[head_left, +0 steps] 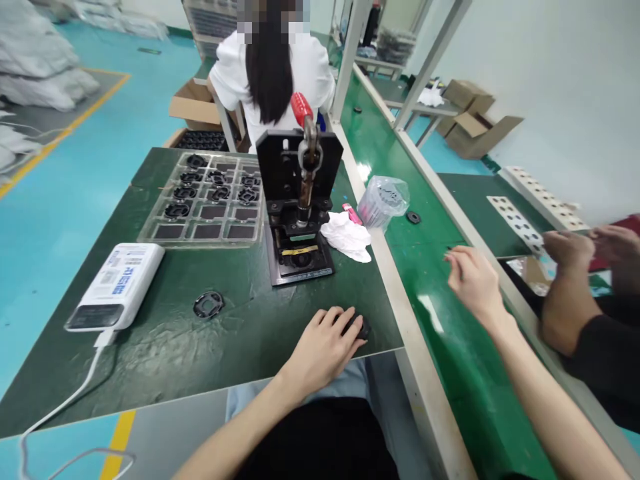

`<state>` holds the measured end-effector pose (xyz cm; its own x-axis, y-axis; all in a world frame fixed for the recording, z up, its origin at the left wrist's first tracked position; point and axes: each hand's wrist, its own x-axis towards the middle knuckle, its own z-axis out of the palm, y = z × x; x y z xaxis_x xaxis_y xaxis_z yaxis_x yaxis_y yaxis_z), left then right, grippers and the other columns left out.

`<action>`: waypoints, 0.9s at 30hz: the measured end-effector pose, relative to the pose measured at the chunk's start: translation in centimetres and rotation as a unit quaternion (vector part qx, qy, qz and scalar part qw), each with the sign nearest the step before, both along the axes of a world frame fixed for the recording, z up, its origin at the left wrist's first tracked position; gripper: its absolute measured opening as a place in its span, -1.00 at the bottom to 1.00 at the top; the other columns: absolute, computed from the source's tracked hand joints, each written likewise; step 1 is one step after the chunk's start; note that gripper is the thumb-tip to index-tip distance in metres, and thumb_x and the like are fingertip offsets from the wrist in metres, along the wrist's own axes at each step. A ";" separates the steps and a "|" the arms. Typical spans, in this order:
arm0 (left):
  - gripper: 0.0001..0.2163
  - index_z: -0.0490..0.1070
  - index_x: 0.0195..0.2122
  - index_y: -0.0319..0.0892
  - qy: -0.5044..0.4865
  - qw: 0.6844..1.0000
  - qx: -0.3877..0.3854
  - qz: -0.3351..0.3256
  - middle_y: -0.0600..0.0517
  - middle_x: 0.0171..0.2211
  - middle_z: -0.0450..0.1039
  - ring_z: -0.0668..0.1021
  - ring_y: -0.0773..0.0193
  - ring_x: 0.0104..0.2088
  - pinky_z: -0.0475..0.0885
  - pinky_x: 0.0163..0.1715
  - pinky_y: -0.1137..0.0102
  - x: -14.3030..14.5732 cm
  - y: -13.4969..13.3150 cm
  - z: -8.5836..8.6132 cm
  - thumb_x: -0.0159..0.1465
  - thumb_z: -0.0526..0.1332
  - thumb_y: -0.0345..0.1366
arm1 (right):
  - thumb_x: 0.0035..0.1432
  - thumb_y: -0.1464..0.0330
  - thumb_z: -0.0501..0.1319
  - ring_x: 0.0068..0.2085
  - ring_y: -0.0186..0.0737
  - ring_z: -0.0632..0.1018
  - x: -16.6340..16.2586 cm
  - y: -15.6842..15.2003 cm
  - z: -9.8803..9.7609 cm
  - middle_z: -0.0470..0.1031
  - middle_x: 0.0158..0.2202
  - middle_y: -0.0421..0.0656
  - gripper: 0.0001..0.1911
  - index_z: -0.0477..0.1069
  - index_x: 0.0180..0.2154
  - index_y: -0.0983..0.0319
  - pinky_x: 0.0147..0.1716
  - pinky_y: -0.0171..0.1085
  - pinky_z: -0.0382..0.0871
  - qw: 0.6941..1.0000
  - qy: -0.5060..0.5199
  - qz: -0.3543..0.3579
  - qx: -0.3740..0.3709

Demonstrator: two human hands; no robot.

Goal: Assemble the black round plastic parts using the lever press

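Note:
My left hand (327, 343) rests near the front edge of the green table, its fingers curled over a black ring-shaped part (366, 329) that they mostly cover. Over the green conveyor belt, my right hand (473, 277) is closed in a pinch; something small and dark shows at its fingertips, too small to name. Another black ring-shaped part (209, 305) lies flat on the table, left of my left hand. Beyond my hands stands a black hand press (303, 200) with a red-tipped lever, a yellow strip across its base.
A clear compartment tray (200, 237) holds several black parts. A white power bank (117, 283) with a cable lies at left. A white cloth (347, 237) and a bagged container (383, 203) sit right of the press. A black disc (413, 217) lies on the belt (400, 257). Co-workers sit ahead and at right.

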<state>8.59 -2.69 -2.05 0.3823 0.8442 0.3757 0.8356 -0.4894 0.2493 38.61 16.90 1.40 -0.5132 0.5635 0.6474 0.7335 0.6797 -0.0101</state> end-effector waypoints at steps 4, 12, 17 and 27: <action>-0.79 0.46 -0.03 -0.21 -0.084 0.996 0.022 0.037 -0.07 -0.10 0.64 0.62 0.12 -0.18 0.52 -0.24 0.25 -0.4 0.0 -0.1 0.51 0.09 -0.24 | 0.44 0.13 -0.02 -0.45 -0.06 0.42 7.5 3.9 -1.8 0.38 -0.49 -0.07 -0.57 0.29 -0.49 0.09 -0.36 -0.07 0.35 0.999 -0.002 -0.044 0.003; -0.69 0.38 -0.38 -0.11 -0.111 0.956 -0.016 0.270 0.10 -0.55 0.45 0.53 0.24 -0.52 0.33 -0.49 0.35 -3.6 -1.6 0.7 0.52 0.02 -0.25 | 0.36 -0.03 0.09 -0.58 -0.11 0.27 7.2 4.9 -0.4 0.26 -0.59 -0.15 -0.55 0.31 -0.52 0.03 -0.53 -0.09 0.17 0.999 0.035 0.016 -0.015; -0.78 0.41 -0.23 -0.12 -0.080 0.948 -0.010 0.308 0.05 -0.45 0.50 0.55 0.18 -0.42 0.41 -0.44 0.34 -5.4 -3.0 0.6 0.50 0.06 -0.19 | 0.35 0.09 0.17 -0.42 -0.03 0.45 -1.4 0.7 0.6 0.39 -0.48 -0.05 -0.68 0.58 -0.35 0.07 -0.42 -0.03 0.33 0.996 0.094 -0.002 -0.012; -0.65 0.35 0.16 -0.05 -0.158 0.975 -0.077 0.133 0.01 0.03 0.60 0.53 0.09 -0.05 0.58 -0.04 0.20 -7.1 -3.6 0.4 0.36 0.28 -0.29 | 0.39 0.24 0.13 -0.36 -0.21 0.58 -24.4 -3.7 -1.4 0.64 -0.30 -0.10 -0.70 0.61 -0.23 0.20 -0.32 -0.21 0.50 0.891 0.210 0.232 -0.329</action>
